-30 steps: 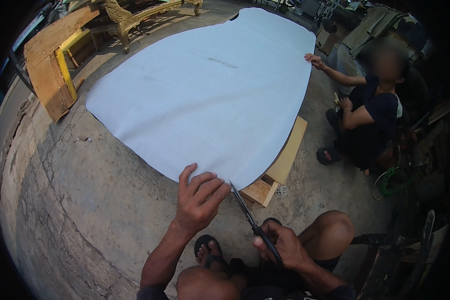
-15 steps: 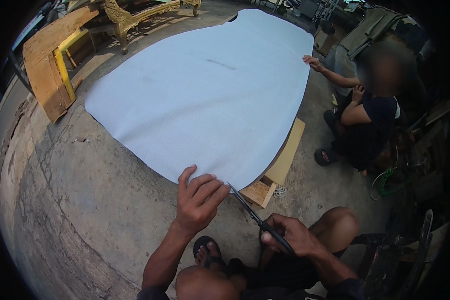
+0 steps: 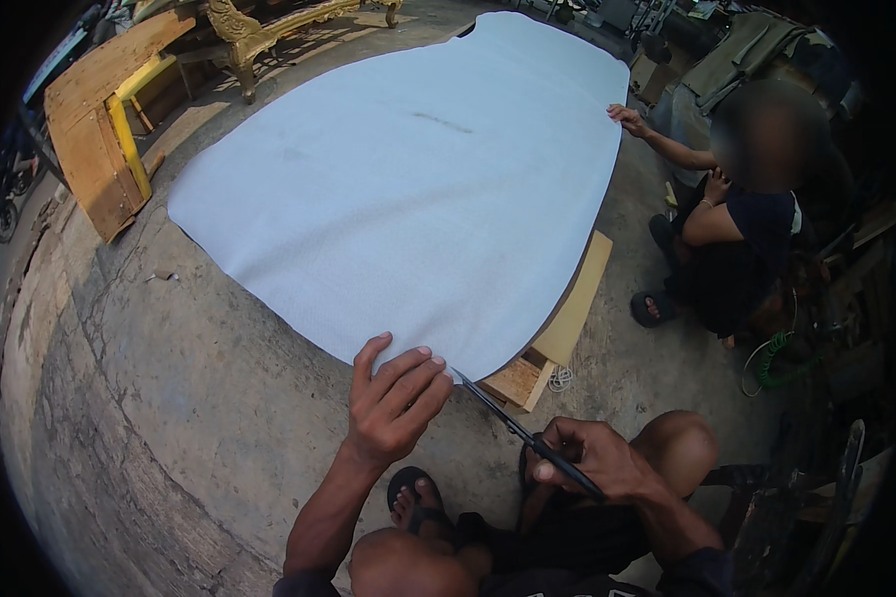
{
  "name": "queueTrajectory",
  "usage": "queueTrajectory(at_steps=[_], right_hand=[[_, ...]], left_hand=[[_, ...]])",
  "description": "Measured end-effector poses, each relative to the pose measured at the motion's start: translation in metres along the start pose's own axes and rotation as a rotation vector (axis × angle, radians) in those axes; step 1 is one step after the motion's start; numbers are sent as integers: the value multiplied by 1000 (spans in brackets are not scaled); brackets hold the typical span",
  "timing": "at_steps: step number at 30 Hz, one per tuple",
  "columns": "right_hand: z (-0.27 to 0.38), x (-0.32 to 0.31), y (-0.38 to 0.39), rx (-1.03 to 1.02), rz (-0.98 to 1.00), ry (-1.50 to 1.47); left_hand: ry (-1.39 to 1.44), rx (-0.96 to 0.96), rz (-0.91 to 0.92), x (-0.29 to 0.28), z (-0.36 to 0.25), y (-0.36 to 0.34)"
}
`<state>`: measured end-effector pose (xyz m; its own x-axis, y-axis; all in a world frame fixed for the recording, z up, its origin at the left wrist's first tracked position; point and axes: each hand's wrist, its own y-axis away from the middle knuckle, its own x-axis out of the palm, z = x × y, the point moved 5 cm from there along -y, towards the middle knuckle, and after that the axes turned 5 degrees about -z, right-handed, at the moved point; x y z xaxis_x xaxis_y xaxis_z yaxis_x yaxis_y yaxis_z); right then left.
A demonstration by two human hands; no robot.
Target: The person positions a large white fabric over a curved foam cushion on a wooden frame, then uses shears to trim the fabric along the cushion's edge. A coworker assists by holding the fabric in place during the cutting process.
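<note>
A large pale blue-white sheet [image 3: 398, 199] of fabric-like material spreads out before me, with a dark smudge and soft creases on it. At its near edge my left hand [image 3: 398, 398] lies with fingers apart and fingertips resting on the surface; its thumb is hard to see. My right hand [image 3: 592, 458] is closed round the black handles of a pair of scissors [image 3: 508, 423]. The scissors' blade tips meet the sheet's near edge, just right of my left fingers. On the right, another person's hand [image 3: 627, 119] touches the sheet's far right edge.
Under the sheet's right side, a wooden frame with yellowish foam [image 3: 582, 303] sticks out. A crouching person [image 3: 737, 219] is at the right. Far left stand a wooden panel piece [image 3: 100, 139] and gilded carved furniture [image 3: 239, 45]. A green coiled hose [image 3: 779, 363] lies at right.
My right hand has shifted slightly right and the scissors' handles have moved with it, the two handles now looking closer together. The left hand stays almost in place.
</note>
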<state>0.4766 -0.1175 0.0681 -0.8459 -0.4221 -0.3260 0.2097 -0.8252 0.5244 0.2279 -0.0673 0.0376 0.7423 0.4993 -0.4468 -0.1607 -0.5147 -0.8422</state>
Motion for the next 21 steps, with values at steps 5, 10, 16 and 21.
queueTrajectory(at_steps=[5, 10, 16, 21], right_hand=[[0, -2, 2, -5, -6, -9], [-10, 1, 5, 68, 25, -6], [-13, 18, 12, -216, 148, -204], [1, 24, 19, -287, -95, -150]], left_hand=[[0, -6, 3, -1, -1, -2], [-9, -5, 12, -1, -1, -3], [38, -53, 13, -2, 3, -5], [74, -109, -13, -1, 1, -5]])
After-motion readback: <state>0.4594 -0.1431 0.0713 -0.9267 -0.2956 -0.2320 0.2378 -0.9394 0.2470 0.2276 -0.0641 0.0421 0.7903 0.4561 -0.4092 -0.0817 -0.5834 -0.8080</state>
